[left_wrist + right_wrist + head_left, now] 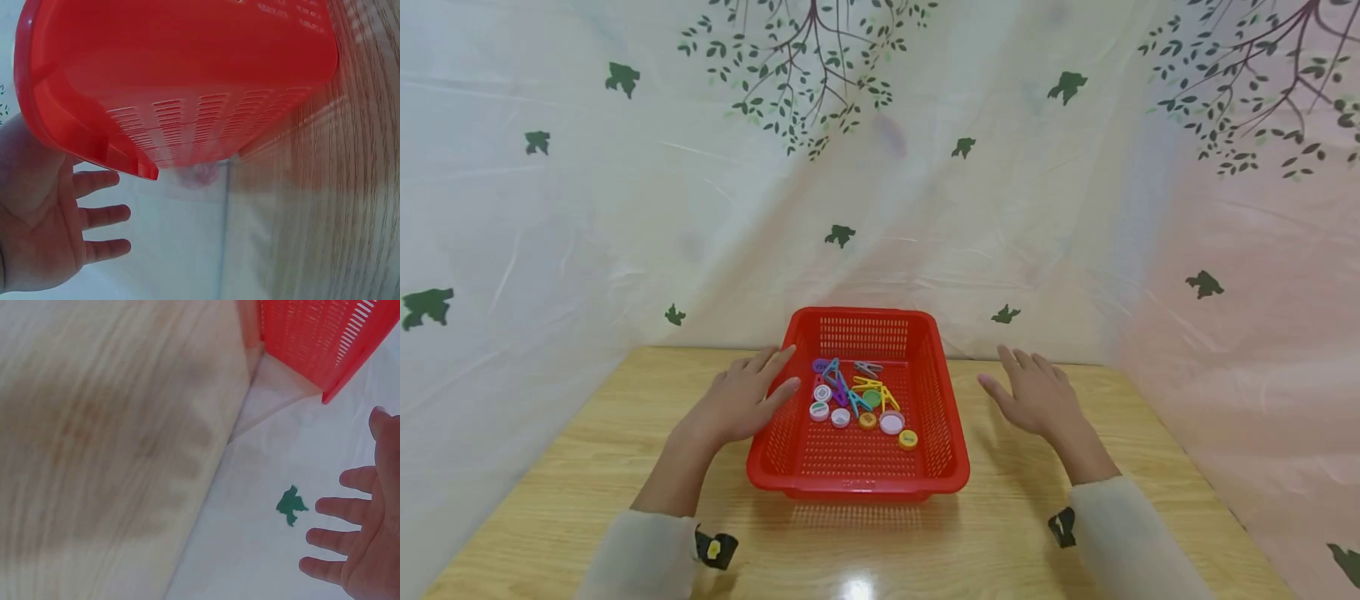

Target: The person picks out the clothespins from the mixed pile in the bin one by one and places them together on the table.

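A red perforated plastic basket (940,433) stands in the middle of a wooden table (587,467). Inside it lie several coloured clothes pegs (857,387) and several bottle caps (892,422). My left hand (747,397) is flat with fingers straight, its fingertips at the basket's left rim (56,119). My right hand (1033,392) hovers open a little to the right of the basket (312,337), not touching it. Both hands hold nothing; the left hand (44,231) and right hand (362,537) show spread fingers in the wrist views.
A pale curtain (880,167) printed with green leaves and branches hangs behind and on both sides of the table. A green leaf print (290,505) shows beside my right hand. Bare tabletop lies on either side of the basket and in front of it.
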The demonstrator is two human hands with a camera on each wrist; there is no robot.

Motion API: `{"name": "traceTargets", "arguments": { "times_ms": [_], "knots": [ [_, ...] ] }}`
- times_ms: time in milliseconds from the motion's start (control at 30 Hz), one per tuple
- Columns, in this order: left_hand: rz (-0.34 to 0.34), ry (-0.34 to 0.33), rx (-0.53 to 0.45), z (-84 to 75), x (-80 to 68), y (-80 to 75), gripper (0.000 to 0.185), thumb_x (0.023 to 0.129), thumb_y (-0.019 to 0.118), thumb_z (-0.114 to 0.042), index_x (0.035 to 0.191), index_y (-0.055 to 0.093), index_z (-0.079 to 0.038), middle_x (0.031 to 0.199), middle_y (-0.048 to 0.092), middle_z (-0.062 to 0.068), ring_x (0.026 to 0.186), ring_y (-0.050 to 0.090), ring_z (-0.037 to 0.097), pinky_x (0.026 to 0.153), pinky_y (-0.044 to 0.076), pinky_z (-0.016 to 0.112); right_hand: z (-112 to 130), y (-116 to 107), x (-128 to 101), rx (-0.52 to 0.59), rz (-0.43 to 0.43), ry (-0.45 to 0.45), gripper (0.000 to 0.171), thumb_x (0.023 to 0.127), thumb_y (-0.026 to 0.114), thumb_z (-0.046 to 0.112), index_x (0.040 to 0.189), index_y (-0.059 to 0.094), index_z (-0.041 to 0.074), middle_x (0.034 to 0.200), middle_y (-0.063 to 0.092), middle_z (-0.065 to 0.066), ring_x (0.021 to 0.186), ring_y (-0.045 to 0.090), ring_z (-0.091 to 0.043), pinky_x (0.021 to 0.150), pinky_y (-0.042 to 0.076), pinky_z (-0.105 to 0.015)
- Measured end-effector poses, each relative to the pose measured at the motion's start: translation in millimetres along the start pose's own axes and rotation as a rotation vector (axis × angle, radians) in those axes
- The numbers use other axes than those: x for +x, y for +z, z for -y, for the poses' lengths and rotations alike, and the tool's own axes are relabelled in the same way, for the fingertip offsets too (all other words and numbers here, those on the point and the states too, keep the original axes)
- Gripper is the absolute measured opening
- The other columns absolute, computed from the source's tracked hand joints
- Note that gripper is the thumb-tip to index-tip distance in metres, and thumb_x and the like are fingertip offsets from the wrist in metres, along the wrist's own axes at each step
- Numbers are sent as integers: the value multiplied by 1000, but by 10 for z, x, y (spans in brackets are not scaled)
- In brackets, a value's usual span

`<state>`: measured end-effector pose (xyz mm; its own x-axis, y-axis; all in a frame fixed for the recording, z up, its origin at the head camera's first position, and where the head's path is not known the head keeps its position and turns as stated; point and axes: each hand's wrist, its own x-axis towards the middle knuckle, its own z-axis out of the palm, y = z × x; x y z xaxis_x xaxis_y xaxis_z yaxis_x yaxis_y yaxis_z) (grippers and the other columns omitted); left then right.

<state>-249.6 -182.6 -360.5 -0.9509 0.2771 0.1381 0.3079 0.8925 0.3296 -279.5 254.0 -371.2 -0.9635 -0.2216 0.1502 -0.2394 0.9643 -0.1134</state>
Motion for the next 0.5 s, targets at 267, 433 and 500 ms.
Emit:
{"name": "traceTargets", "arguments": {
  "times_ms": [267,433,500],
  "knots": [
    [-40,-27,-163,110,82,72,62,105,52,-42,155,43,-7,154,45,21,137,44,46,100,47,68,150,-93,173,9,-22,-33,75,106,45,52,158,31,0,150,47,-29,131,47,-54,105,40,-69],
    [-56,-63,-360,229,168,158,52,105,56,-33,150,49,-8,141,56,18,114,62,36,86,60,50,292,-140,282,-4,-22,-27,74,105,49,50,158,34,0,148,50,-28,128,50,-52,104,42,-69],
    [-58,-85,-432,253,200,183,50,104,58,-31,148,51,-9,136,57,18,103,64,31,78,62,42,360,-159,322,-3,-28,-28,74,104,51,50,157,35,1,147,52,-27,128,51,-51,104,42,-69]
  ]
}}
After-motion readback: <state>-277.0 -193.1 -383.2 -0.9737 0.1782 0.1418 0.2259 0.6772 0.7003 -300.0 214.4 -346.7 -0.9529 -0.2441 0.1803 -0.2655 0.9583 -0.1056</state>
